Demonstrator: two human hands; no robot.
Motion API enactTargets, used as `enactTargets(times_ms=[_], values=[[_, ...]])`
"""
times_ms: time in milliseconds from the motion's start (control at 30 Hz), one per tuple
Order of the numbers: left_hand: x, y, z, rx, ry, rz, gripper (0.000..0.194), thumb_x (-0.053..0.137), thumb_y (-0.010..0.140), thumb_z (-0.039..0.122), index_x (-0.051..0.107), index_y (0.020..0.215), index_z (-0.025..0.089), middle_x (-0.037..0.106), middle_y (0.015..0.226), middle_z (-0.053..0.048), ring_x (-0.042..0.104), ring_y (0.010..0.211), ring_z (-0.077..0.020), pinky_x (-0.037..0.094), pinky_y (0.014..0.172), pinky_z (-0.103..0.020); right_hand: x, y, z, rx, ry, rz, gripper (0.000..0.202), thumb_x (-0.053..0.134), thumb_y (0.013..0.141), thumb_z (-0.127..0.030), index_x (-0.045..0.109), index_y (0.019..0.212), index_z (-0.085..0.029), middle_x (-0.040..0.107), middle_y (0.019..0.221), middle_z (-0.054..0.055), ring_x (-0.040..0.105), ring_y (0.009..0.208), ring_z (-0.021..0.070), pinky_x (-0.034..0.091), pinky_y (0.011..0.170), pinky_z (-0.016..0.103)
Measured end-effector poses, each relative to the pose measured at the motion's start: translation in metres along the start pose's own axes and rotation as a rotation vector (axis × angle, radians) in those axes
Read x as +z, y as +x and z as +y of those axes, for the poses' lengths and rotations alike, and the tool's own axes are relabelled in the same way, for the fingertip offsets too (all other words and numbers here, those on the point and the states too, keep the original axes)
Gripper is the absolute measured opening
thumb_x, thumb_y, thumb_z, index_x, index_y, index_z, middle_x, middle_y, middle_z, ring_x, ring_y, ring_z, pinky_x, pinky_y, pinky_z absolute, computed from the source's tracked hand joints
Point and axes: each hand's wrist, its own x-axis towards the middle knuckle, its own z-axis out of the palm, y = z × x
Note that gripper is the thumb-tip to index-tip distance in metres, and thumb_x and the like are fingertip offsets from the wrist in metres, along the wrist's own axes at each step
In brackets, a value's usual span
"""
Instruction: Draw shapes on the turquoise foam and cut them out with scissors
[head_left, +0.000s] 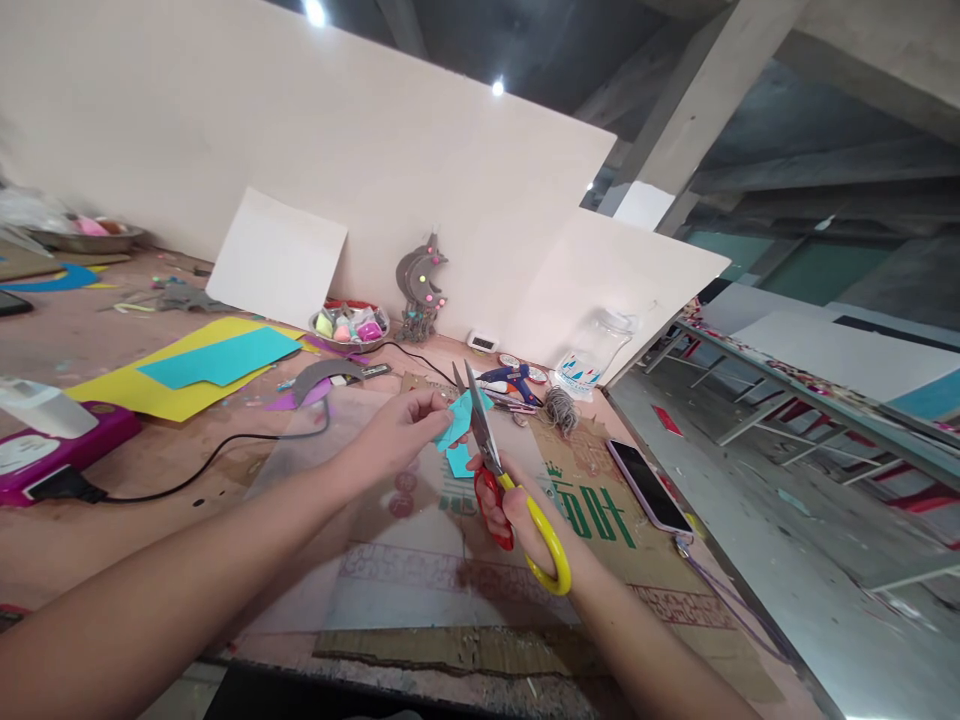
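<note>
My left hand (409, 428) pinches a small piece of turquoise paper (456, 424) over the middle of the table. In my right hand (525, 510) is a pair of scissors (484, 425) with one red and one yellow handle, my fingers through the loops. The blades point up and away from me, slightly apart, right beside the turquoise paper. Whether they touch the paper I cannot tell. Below it shows another turquoise scrap (460, 461), above the printed cardboard (600, 590) that covers the tabletop.
Behind my hands are a blue glue gun (511, 380), a ball of grey yarn (561, 410) and a clear jar (596, 355). A phone (649, 485) lies at right near the table edge. Left are yellow paper (172, 395), a purple power strip (97, 450) and its black cable (202, 445).
</note>
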Motion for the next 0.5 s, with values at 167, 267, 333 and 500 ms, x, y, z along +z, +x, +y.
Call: enactTargets(times_ms=[167, 267, 333, 500], values=[[-0.0012, 0.0017, 0.0010, 0.004, 0.007, -0.013, 0.022, 0.057, 0.076, 0.037, 0.048, 0.066, 0.020, 0.055, 0.062, 0.004, 0.045, 0.049, -0.0089, 0.035, 0.049, -0.023, 0.0015, -0.0002, -0.0006, -0.015, -0.018, 0.017, 0.065, 0.048, 0.079, -0.078, 0.047, 0.110, -0.021, 0.035, 0.072, -0.006, 0.023, 0.051, 0.0075, 0.022, 0.043, 0.022], [-0.0025, 0.0037, -0.0003, 0.016, 0.012, -0.028, 0.022, 0.057, 0.077, 0.037, 0.049, 0.067, 0.020, 0.055, 0.062, 0.004, 0.048, 0.054, -0.0102, 0.038, 0.054, -0.024, 0.0012, -0.0007, -0.0001, -0.007, -0.017, 0.018, 0.063, 0.047, 0.080, -0.078, 0.048, 0.109, -0.022, 0.034, 0.072, -0.006, 0.022, 0.051, 0.0074, 0.022, 0.043, 0.021], [-0.0038, 0.0044, -0.0018, 0.024, 0.026, -0.028, 0.022, 0.057, 0.078, 0.037, 0.050, 0.067, 0.019, 0.057, 0.063, 0.003, 0.052, 0.059, -0.0119, 0.039, 0.058, -0.025, 0.0012, -0.0007, -0.0006, 0.008, 0.000, 0.020, 0.062, 0.048, 0.079, -0.077, 0.048, 0.108, -0.022, 0.033, 0.071, -0.006, 0.021, 0.051, 0.0075, 0.020, 0.042, 0.021], [-0.0074, 0.0047, -0.0043, 0.041, 0.024, -0.044, 0.024, 0.056, 0.081, 0.038, 0.052, 0.069, 0.018, 0.061, 0.066, 0.002, 0.054, 0.061, -0.0118, 0.040, 0.061, -0.026, 0.0028, -0.0001, -0.0040, 0.042, 0.045, 0.048, 0.063, 0.054, 0.075, -0.078, 0.049, 0.105, -0.022, 0.034, 0.069, -0.007, 0.020, 0.051, 0.0073, 0.019, 0.041, 0.020]])
